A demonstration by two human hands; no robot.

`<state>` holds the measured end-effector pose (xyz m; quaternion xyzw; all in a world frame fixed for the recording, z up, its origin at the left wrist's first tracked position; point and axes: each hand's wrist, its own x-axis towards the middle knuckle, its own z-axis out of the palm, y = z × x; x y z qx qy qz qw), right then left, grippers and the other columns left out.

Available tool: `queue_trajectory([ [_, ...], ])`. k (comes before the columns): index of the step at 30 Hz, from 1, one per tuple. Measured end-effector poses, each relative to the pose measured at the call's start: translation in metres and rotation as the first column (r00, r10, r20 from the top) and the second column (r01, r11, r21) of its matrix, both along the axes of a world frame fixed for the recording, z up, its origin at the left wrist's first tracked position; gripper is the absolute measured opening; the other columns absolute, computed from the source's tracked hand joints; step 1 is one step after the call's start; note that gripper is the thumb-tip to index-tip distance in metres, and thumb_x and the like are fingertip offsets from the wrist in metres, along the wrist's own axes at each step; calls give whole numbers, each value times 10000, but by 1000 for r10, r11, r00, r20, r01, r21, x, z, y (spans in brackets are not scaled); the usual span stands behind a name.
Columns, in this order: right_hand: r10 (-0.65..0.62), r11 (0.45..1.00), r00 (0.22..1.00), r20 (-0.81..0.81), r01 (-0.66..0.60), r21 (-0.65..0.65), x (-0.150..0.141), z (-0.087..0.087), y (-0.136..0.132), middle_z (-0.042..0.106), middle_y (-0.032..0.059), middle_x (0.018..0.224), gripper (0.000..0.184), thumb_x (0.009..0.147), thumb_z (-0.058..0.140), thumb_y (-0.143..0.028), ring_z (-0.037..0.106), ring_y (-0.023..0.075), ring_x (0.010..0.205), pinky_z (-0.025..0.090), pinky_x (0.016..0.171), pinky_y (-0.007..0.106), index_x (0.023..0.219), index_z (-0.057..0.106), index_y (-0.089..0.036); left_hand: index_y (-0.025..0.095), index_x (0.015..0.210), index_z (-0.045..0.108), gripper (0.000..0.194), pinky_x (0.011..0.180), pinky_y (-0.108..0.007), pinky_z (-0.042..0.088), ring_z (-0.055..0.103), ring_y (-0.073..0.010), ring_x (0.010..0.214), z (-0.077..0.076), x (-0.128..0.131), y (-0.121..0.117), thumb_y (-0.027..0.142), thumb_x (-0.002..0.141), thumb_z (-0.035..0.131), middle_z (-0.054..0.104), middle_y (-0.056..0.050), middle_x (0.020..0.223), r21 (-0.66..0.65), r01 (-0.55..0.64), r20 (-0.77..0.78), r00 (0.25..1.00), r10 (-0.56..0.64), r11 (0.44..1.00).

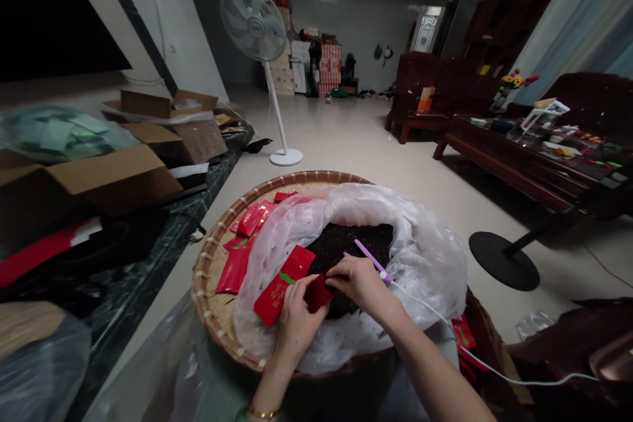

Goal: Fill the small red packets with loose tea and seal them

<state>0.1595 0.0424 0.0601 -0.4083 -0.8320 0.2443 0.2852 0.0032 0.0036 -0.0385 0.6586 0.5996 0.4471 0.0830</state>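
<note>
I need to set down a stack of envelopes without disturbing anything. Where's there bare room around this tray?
Bare woven bamboo shows inside the left rim of the round tray, beside the loose red envelopes. Bare floor lies between the tray and the black round stand base. It's crowded centrally, where the left hand and right hand work over the dark soil in the white plastic bag.

My bare left hand (297, 330) has a thin gold chain bracelet (264, 413) at its wrist, with a pale green band (242, 415) just beside it, cut off by the view's bottom edge. My right hand (363, 283) and forearm (435, 369) are bare.
</note>
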Motion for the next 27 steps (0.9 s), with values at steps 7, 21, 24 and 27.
queue_trajectory([
  [7,-110,994,966,-234,105,-30,6,-1,-6,695,44,840,159,878,556,-226,631,148,767,489,719,270,894,713,-201,209,1079,570,390,570,-318,485,587,-229,773,3,0,-1,252,699,649,630,-64,900,-24,-1,54,999,3,1000],
  [21,-119,980,979,-166,89,-178,17,-27,-6,627,3,702,116,842,561,-201,560,136,643,414,586,229,770,649,-176,176,1147,541,481,882,-426,501,611,-256,1039,2,-6,0,357,717,658,639,-127,1123,-165,177,534,843,-63,970],
  [24,-114,960,959,-260,39,-277,29,-20,-3,608,-6,675,148,854,529,-237,547,125,605,400,544,217,756,618,-173,158,1149,527,510,837,-391,532,659,-244,970,2,-9,0,346,694,663,680,-125,1069,-222,342,734,675,-74,913],
  [27,-147,946,946,-288,49,-320,41,-17,1,584,-12,646,174,834,558,-265,535,117,580,389,528,212,692,584,-168,145,1078,562,502,799,-394,549,691,-240,842,1,-11,-1,345,639,703,723,-103,919,-273,446,794,605,-62,852],
])
